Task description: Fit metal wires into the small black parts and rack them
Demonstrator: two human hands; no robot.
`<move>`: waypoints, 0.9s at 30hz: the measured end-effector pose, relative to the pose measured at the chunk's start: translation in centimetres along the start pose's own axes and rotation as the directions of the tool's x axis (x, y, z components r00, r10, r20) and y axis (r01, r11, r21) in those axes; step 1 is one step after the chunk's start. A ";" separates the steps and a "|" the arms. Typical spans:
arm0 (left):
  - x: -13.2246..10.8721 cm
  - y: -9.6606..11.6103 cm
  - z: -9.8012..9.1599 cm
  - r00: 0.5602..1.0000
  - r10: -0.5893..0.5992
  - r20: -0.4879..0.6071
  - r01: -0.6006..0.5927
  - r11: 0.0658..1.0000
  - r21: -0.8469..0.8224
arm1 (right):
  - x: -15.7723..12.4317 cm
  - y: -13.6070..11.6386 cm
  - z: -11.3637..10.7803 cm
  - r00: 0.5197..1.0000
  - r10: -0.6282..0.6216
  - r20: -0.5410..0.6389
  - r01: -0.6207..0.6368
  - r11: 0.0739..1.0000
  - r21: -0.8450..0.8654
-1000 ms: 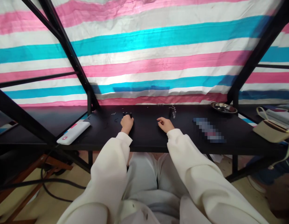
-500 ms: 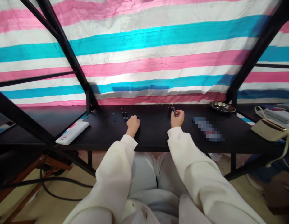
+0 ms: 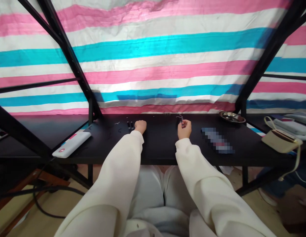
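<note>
My left hand (image 3: 140,126) rests closed on the black table, knuckles up; whatever its fingers hold, if anything, is hidden. Just to its left, two small dark cylinders (image 3: 130,125) with lighter ends stand side by side. My right hand (image 3: 184,129) pinches a short strand of dark beads (image 3: 181,119), its fingertips around the lower part. A thin pale thread (image 3: 179,116) shows at the strand's upper end. Another bit of pale thread (image 3: 117,123) lies farther left on the table.
A white box-like device (image 3: 72,144) lies at the table's left end. On the right are a blurred-out flat item (image 3: 217,141), a shiny metal dish (image 3: 232,117) and a beige bag (image 3: 281,140). Black metal posts rise at both sides, before a striped sheet (image 3: 153,46).
My left hand has shifted slightly up toward the far side of the table, staying closed. My right hand keeps its pinch on the beads. The camera view has tilted a little.
</note>
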State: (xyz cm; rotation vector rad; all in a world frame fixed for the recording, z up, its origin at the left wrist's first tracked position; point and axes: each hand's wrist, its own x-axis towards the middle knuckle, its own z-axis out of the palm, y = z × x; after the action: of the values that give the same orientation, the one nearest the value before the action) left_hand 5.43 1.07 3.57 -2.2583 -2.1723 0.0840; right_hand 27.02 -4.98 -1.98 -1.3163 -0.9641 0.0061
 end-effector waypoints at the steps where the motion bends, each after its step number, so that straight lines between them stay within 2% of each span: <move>1: 0.1 0.3 -0.2 1.000 0.004 -0.005 -0.004 1.000 -0.005 | 0.0 -0.1 0.0 1.000 0.001 0.005 -0.001 1.000 0.006; 5: 0.1 0.9 -0.5 1.000 0.026 -0.017 -0.026 0.999 -0.024 | -0.1 -0.4 -0.1 1.000 -0.002 0.020 0.001 1.000 0.025; 10: -1.2 -0.2 0.1 0.997 0.018 -0.081 -0.024 0.997 -0.076 | -0.1 -0.3 -0.1 1.000 -0.004 0.010 0.004 1.000 0.007; 14: -2.7 -1.9 1.7 0.967 -0.142 -0.211 0.073 0.950 -0.303 | -0.1 0.0 0.0 1.000 -0.014 0.007 0.014 1.000 0.004; 18: -3.7 -3.3 3.2 0.925 -0.292 -0.243 0.156 0.876 -0.457 | 0.0 0.1 0.1 1.000 -0.022 -0.001 0.022 1.000 0.007; 22: -4.0 -3.8 3.6 0.897 -0.374 -0.234 0.219 0.838 -0.499 | -0.1 0.0 0.0 1.000 -0.027 0.004 0.027 1.000 -0.001; 27: -3.8 -4.2 3.6 0.876 -0.417 -0.244 0.266 0.838 -0.476 | -0.1 -0.1 -0.1 0.999 -0.040 -0.008 0.040 0.999 -0.015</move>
State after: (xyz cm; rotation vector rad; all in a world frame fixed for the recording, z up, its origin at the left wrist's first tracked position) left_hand 0.91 -2.64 0.27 -1.7932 -2.5298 -0.8039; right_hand 26.96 -5.17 -1.91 -1.3101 -0.9848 -0.0371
